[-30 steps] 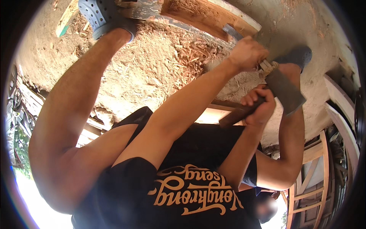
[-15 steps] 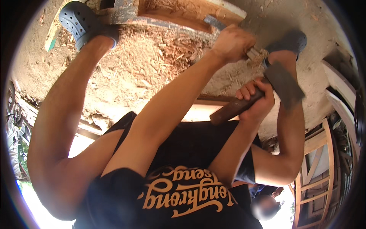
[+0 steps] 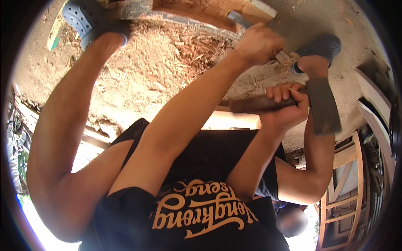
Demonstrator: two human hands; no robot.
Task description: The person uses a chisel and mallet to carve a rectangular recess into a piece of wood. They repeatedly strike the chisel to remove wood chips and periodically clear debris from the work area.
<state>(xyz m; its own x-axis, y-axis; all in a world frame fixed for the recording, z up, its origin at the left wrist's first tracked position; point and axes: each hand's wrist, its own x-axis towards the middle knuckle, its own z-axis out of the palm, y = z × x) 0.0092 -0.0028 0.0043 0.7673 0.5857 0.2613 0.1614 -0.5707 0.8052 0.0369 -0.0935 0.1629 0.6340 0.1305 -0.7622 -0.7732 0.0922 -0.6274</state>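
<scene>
My left hand (image 3: pixel 260 44) is wrapped round a chisel. The chisel's flat grey blade (image 3: pixel 238 18) points up-left at the recess of a wooden workpiece (image 3: pixel 201 12), and its wooden handle (image 3: pixel 283 56) sticks out on the right with a frayed end. Whether the cutting edge touches the wood I cannot tell. My right hand (image 3: pixel 289 100) grips the dark handle (image 3: pixel 253 104) of a mallet. Its dark block-shaped head (image 3: pixel 325 108) stands to the right of that hand, apart from the chisel's end, in front of my right shin.
Wood chips (image 3: pixel 201 54) and shavings litter the dirt floor between my feet, which wear blue clogs (image 3: pixel 83 21). A wooden frame (image 3: pixel 349 196) and curved boards (image 3: pixel 374 94) lean at the right. Another person (image 3: pixel 292 219) shows at the lower right.
My right hand has swung the mallet's head rightward and down in the picture, farther from the chisel's end; its handle now lies nearly level. The left hand with the chisel has shifted slightly right.
</scene>
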